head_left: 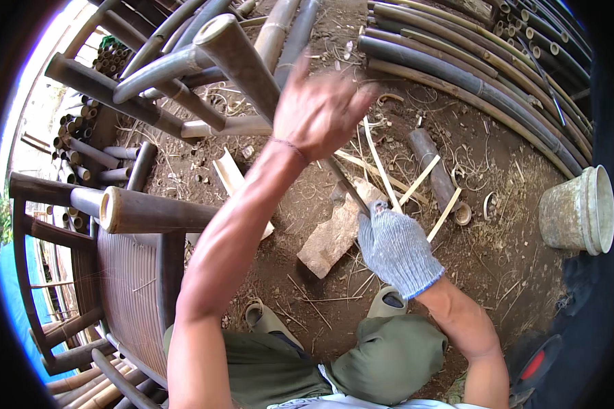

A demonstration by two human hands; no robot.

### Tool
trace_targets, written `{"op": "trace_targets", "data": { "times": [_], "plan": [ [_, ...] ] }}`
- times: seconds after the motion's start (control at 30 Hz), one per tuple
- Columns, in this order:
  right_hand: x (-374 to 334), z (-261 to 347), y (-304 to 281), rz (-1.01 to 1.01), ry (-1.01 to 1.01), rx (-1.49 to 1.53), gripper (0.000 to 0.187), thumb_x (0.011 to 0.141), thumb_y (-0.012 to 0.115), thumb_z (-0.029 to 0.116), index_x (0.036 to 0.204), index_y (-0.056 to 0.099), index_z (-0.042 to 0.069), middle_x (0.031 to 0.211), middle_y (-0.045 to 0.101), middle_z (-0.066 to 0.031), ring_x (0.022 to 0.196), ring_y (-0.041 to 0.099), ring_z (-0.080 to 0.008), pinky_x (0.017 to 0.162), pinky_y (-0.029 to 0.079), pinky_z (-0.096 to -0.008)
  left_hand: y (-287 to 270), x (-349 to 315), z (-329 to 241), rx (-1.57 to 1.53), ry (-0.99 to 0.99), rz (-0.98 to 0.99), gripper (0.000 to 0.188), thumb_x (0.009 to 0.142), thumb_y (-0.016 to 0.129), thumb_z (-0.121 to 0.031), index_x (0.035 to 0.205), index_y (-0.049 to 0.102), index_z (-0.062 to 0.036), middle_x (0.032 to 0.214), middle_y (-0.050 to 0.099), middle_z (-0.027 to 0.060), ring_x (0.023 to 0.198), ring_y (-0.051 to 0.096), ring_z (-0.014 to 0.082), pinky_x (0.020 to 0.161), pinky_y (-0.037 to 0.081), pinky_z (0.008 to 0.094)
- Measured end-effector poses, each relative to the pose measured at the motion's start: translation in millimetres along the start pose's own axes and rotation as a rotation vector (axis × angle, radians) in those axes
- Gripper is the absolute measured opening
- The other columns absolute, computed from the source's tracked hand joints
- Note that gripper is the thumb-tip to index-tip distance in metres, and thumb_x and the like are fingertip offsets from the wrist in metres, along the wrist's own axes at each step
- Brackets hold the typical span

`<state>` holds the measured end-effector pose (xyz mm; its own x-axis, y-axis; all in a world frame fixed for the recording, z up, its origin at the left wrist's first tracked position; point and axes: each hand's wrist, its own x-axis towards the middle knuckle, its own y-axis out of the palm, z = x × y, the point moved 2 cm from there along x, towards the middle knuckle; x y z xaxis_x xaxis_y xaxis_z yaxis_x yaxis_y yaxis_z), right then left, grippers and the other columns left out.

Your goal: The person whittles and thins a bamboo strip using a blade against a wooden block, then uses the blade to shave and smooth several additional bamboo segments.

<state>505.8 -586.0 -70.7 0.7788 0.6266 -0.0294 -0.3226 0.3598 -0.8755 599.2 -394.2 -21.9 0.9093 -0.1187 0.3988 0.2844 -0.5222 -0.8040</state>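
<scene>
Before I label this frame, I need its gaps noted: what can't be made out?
Head view:
- Left hand: motion blurs the fingers; their grip is unclear.
- Dark rod: upper end hidden behind that hand.
- Thick bamboo pole, left: far end hidden behind the left forearm.
- Pale bamboo pole, top: cut off by the upper edge.

The floor (481,279) is bare brown earth, scattered with pale shavings (522,194). At the left stands a dark bamboo chair (116,286) with a ribbed panel (133,262). Behind it, short cut bamboo lengths (75,146) lie piled near a blue sheet (10,279). Long bamboo poles (471,82) are stacked across the upper right. Bright daylight (37,75) glares at the upper left.
</scene>
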Motion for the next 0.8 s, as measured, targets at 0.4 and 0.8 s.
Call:
{"op": "trace_targets", "data": {
  "times": [0.4,0.8],
  "plan": [
    [1,-24,-13,0.306,0.252,0.251,0.027,0.103,0.047,0.023,0.100,0.057,-0.003,0.092,0.065,-0.0269,0.085,0.066,-0.0452,0.075,0.054,-0.0521,-17,-60,-43,-0.565,-0.321,0.070,0.034,0.100,0.066,-0.033,0.109,0.070,-0.0006,0.094,0.069,0.0106,0.074,0.066,0.0155,0.064,0.055,0.0309],
    [-88,-102,44,-0.025,0.123,0.128,0.022,0.092,0.062,0.019,0.106,0.062,0.003,0.094,0.068,-0.0249,0.092,0.067,-0.0417,0.082,0.053,-0.0508,75,-100,-127,-0.862,-0.345,0.111,0.026,0.101,0.061,-0.026,0.104,0.068,-0.0018,0.092,0.067,0.0156,0.085,0.068,0.0360,0.076,0.052,0.0440]
  ]
}}
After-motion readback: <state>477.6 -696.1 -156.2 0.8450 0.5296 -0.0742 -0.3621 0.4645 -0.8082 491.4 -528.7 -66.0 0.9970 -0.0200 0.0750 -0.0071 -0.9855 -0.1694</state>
